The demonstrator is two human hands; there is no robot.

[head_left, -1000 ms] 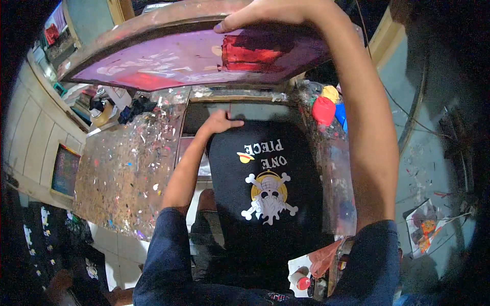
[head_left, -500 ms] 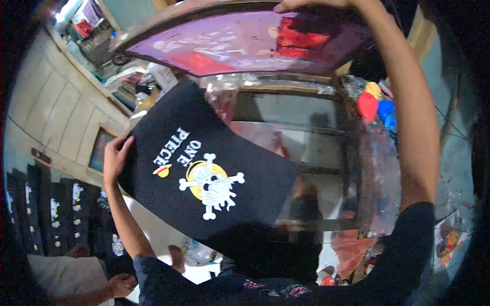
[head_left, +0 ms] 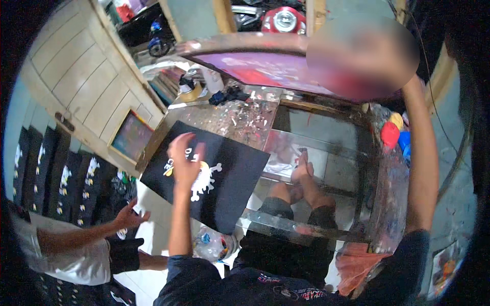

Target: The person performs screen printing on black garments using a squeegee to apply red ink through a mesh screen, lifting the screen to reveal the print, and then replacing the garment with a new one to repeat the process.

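Observation:
A black fabric panel (head_left: 242, 173) with a white-and-yellow skull print lies flat over the left part of the worktable, its near corner reaching past the edge. Over the print is my left hand (head_left: 186, 155), open with fingers apart and gripping nothing; whether it touches the cloth I cannot tell. At the far side a printing screen (head_left: 250, 69), purple mesh in a worn wooden frame, stands tilted up. My right arm (head_left: 421, 153) stretches to its right end, where a blur hides my right hand (head_left: 390, 58) and its fingers.
The paint-stained worktable (head_left: 235, 117) has a glass part (head_left: 326, 132) at its middle. Red, yellow and blue bundles (head_left: 390, 133) sit at right. A co-worker's hand (head_left: 130, 217) reaches in from the left, beside hanging black printed panels (head_left: 64, 178). A plastic bag (head_left: 212, 245) is below the cloth.
My left hand has let go of the panel's left edge and moved right over the print. The panel, held up before, now lies flat. The co-worker's arm has risen.

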